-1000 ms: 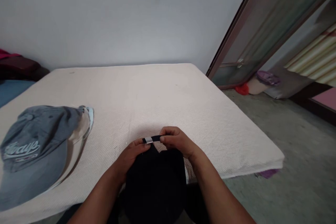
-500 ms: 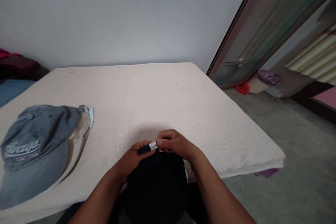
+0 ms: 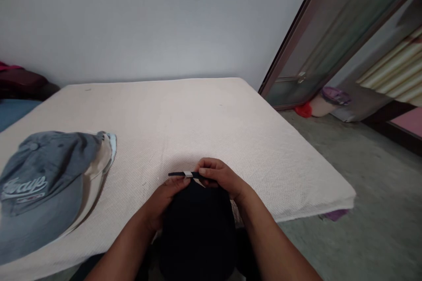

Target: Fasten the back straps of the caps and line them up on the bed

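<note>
A black cap (image 3: 198,232) is held low in front of me, over the near edge of the padded surface. Across its far side runs a dark strap (image 3: 176,174), threaded through a small silver buckle (image 3: 188,174). My left hand (image 3: 166,195) is closed on the strap by the buckle, thumb just beneath the metal. To the right of the buckle, my right hand (image 3: 222,178) pinches the strap between thumb and fingers. A gap shows between strap and cap. The fingers' undersides are hidden.
A stack of caps with a grey-blue cap (image 3: 49,175) on top lies at the left on the white-covered surface (image 3: 198,114). A pale wall (image 3: 148,26) stands behind. Off to the right are a glass door (image 3: 296,52) and a bin (image 3: 326,103) on the floor.
The strap has turned from slanted and face-up to level and nearly edge-on. More strap now shows to the right of the buckle, and my right hand has risen slightly.
</note>
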`<state>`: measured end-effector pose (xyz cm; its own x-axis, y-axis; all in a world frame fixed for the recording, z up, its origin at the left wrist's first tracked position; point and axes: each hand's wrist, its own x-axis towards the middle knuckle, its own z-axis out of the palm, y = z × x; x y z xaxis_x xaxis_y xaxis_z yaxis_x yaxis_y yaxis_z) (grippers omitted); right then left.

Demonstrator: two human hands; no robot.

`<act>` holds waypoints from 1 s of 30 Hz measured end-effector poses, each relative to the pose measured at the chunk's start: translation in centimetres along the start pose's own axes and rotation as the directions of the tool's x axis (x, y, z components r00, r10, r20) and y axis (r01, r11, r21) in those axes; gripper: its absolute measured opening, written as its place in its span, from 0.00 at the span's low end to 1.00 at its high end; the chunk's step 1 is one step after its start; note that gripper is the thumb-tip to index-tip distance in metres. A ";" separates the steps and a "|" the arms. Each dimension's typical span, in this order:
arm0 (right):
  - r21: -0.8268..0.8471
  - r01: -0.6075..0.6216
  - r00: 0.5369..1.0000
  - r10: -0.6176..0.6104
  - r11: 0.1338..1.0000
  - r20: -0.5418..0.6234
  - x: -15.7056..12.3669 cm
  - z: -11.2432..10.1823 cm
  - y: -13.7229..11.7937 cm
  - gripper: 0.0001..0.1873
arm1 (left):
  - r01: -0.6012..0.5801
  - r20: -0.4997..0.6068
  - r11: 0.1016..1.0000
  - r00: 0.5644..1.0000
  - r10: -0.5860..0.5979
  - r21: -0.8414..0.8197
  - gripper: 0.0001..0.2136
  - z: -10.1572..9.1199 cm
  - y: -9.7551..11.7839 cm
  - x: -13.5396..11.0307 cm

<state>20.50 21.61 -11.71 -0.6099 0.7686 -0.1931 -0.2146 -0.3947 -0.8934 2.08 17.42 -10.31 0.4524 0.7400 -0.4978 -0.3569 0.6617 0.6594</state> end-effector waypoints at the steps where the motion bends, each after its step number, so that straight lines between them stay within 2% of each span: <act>1: 0.010 -0.004 1.000 0.004 1.000 -0.007 0.0 0.0 0.0 0.10 | -0.003 0.020 0.999 1.000 0.004 -0.041 0.08 0.1 -0.1 -0.1; 3: 0.039 -0.013 1.000 0.014 0.999 -0.012 0.1 0.1 0.1 0.10 | 0.005 0.021 0.998 1.000 -0.003 -0.062 0.08 0.3 -0.2 -0.2; 9: 0.081 0.007 0.999 -0.010 0.997 0.035 0.1 0.2 0.4 0.09 | 0.010 -0.098 0.997 0.995 -0.003 0.070 0.08 0.4 -0.2 0.0; 14: 0.110 0.070 0.994 -0.079 0.992 0.078 0.1 0.3 0.5 0.09 | -0.016 -0.097 0.994 0.995 0.027 0.107 0.07 0.2 -0.4 0.0; 18: 0.092 0.062 0.995 -0.069 0.994 0.069 0.1 0.5 0.4 0.10 | -0.035 -0.101 0.993 0.994 0.046 0.109 0.07 0.1 -0.5 0.0; 24: 0.102 0.053 0.995 -0.061 0.993 0.083 0.0 0.7 0.3 0.10 | 0.023 -0.077 0.999 0.997 -0.021 0.023 0.04 0.8 -0.1 -0.1; 27: 0.094 0.060 0.994 -0.067 0.994 0.082 0.0 0.7 0.3 0.10 | -0.002 -0.092 1.000 0.996 0.004 0.027 0.04 1.2 0.0 -0.2; 30: 0.075 0.068 0.993 -0.074 0.995 0.088 0.1 0.7 0.4 0.10 | 0.024 -0.133 0.999 0.991 -0.018 0.045 0.05 1.2 -0.1 -0.3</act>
<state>19.79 21.19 -11.82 -0.6573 0.7483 -0.0897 -0.3117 -0.3783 -0.8716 2.92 17.04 -9.56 0.3461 0.7376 -0.5797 -0.3087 0.6730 0.6721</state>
